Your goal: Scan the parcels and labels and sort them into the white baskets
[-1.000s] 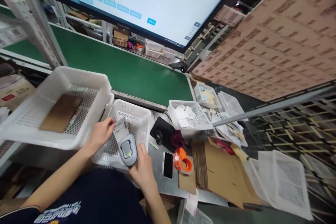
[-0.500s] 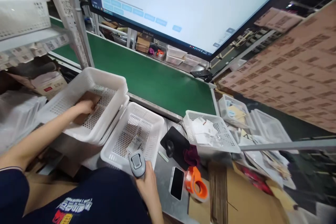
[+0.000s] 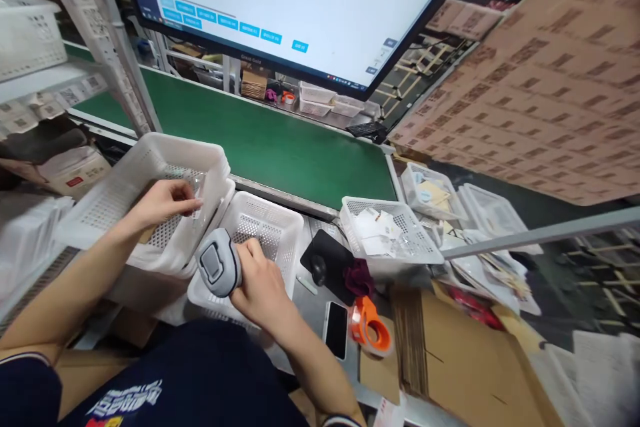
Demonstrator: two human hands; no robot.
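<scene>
My right hand (image 3: 263, 287) grips a grey handheld scanner (image 3: 217, 271), tilted left over the small white basket (image 3: 280, 230). My left hand (image 3: 163, 202) is raised over the large white basket (image 3: 150, 157) and pinches a small clear packet (image 3: 196, 181) by its edge. The scanner's head points toward that packet. A brown cardboard piece lies in the large basket, mostly hidden by my left hand.
A green conveyor belt (image 3: 280, 147) runs behind the baskets under a big monitor (image 3: 300, 0). To the right lie a black mouse pad (image 3: 327, 267), a phone (image 3: 336, 339), an orange tape dispenser (image 3: 369, 325), a basket of labels (image 3: 387, 233) and flat cardboard (image 3: 450, 360).
My left hand lifted out of the large basket holding a clear packet. My right hand raised the scanner and swung it left toward the packet. The paper slip went into the small basket earlier.
</scene>
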